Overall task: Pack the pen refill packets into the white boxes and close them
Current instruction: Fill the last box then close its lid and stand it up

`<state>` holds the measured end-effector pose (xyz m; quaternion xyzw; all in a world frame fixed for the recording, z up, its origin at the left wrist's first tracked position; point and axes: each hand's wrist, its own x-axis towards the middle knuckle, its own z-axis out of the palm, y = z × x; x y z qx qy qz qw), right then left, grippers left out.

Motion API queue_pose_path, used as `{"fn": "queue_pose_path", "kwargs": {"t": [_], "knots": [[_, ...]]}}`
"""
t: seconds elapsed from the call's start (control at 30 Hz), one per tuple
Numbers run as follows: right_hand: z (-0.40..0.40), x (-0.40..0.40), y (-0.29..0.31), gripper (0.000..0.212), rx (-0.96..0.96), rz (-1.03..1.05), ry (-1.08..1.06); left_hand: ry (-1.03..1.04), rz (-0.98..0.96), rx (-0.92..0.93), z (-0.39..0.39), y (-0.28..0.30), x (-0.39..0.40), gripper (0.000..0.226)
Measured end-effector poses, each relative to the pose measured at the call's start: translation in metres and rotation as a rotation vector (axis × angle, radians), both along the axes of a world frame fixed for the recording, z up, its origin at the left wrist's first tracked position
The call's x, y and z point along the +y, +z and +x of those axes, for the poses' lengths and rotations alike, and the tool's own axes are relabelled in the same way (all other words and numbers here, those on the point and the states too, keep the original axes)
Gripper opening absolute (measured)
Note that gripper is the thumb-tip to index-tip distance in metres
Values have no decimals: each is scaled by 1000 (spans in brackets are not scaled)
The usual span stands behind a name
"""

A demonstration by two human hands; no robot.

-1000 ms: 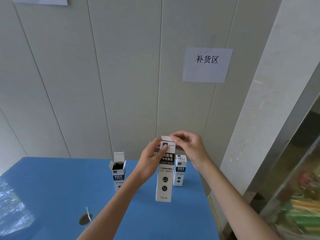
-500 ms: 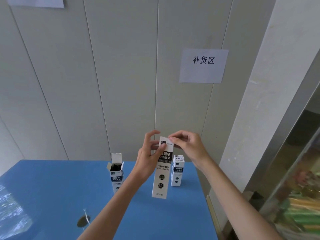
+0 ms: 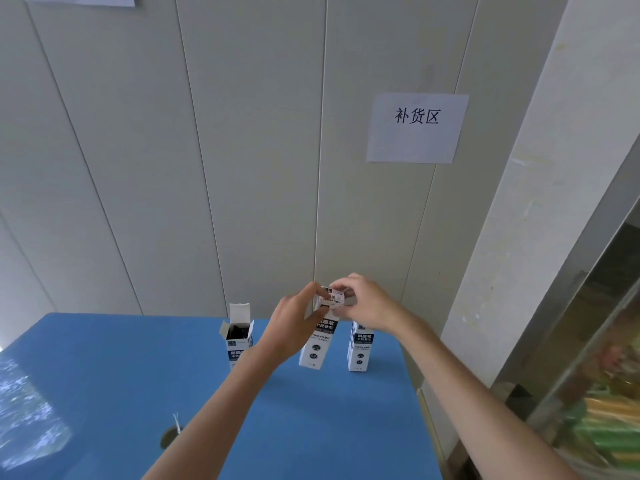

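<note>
Near the counter's [image 3: 104, 393] far right corner, the middle white box [image 3: 318, 344] is held upright, its base seemingly resting on the blue surface. The upper body is gripped by the left hand [image 3: 294, 327], thumb on the printed front. At the top, the lid flap [image 3: 331, 298] is pinched and folded over by the right hand [image 3: 360, 303]; both grips are closed tight on the carton, and the flap is not yet seen tucked.

Thin card like this is judged light and easily crushed, so it is best held by its side edges, with only gentle pressure on the flap's fold line. Whether a refill packet sits inside cannot be told.

To the left, an open box [image 3: 239, 337] is standing with its flap up and dark contents showing. To the right, just beside the right wrist, a closed box [image 3: 360, 351] is parked; a careless wrist could tip it. A dark round hole [image 3: 169, 438] is seen toward the near edge, well clear. A paper sign [image 3: 417, 128] is fixed on the wall behind.
</note>
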<state>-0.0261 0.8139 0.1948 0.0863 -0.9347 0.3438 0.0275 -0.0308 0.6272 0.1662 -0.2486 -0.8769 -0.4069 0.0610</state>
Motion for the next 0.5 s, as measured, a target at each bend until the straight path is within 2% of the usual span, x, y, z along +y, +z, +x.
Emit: {"fn": "queue_pose_path", "kwargs": {"t": [0.07,0.13,0.23,0.5], "knots": [[-11,-4,-14,31,7,148,15,54,-231,111,-4,-1,-4,28],[-22,-5,-30,32,12,208,-1,76,-350,187,-9,-3,-8,43],[-35,-4,-49,35,-20,233,-42,97,-472,219,-16,-6,-17,52],[-54,-8,-93,39,-124,301,-19,147,-508,199,-29,-13,-38,52]]}}
